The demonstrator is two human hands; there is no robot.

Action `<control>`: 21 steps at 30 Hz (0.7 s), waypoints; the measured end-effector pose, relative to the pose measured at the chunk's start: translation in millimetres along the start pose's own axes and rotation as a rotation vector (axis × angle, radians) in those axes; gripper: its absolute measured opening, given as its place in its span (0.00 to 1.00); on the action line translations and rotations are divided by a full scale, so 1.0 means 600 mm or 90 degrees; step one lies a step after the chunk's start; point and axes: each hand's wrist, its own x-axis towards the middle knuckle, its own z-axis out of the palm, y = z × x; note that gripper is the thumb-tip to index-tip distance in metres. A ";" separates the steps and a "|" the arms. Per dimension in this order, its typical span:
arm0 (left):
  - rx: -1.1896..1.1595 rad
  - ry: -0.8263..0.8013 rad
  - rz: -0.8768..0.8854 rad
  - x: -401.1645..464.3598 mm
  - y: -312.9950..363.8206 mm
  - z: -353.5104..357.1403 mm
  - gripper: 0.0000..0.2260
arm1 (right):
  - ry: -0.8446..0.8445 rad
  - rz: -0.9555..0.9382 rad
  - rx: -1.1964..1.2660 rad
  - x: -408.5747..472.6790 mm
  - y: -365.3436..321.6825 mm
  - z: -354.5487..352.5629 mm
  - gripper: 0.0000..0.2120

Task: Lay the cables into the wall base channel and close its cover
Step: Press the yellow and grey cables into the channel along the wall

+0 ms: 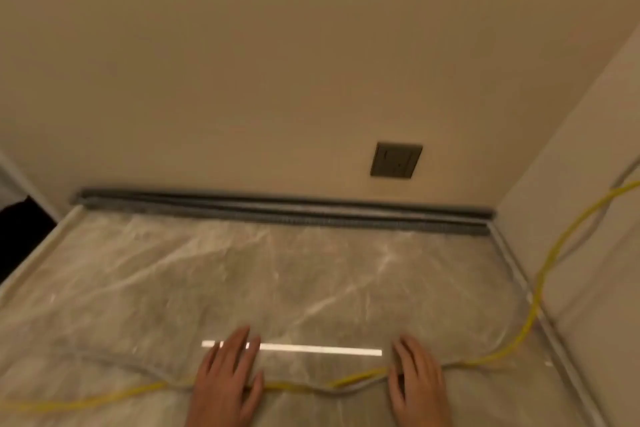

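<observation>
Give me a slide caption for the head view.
Both hands reach the yellow cable on the floor, channel beyond.

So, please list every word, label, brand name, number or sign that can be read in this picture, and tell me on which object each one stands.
None: no text can be read anywhere in this view.
Wall socket plate: only dark slot shapes, blurred; no lettering can be made out.
Yellow cable: any print on its jacket is too small to see.
Wall base channel, marble floor, left hand, right hand: no markings visible.
</observation>
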 end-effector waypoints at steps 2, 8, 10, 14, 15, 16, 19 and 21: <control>0.005 -0.028 0.001 0.004 0.008 -0.018 0.24 | -0.044 0.007 -0.038 0.002 0.009 -0.006 0.17; 0.028 -0.046 -0.017 -0.012 0.013 -0.015 0.20 | -0.108 0.055 -0.048 0.000 -0.006 -0.002 0.20; 0.028 -0.039 -0.015 -0.013 0.015 -0.015 0.20 | -0.099 0.066 -0.043 -0.004 -0.005 -0.003 0.20; 0.001 -0.041 -0.017 -0.019 0.012 -0.019 0.20 | -0.107 0.079 -0.024 -0.001 -0.017 -0.003 0.20; -0.005 -0.043 -0.019 -0.019 0.011 -0.019 0.20 | -0.111 0.097 -0.018 0.002 -0.021 -0.003 0.20; -0.007 -0.047 -0.020 -0.019 0.010 -0.019 0.21 | -0.117 0.106 -0.013 0.006 -0.026 -0.001 0.20; 0.004 -0.038 -0.028 -0.024 0.009 -0.024 0.21 | -0.147 0.091 0.021 0.024 -0.053 0.007 0.20; 0.015 0.025 -0.089 -0.030 0.007 -0.033 0.20 | -0.195 0.037 0.067 0.035 -0.077 0.018 0.19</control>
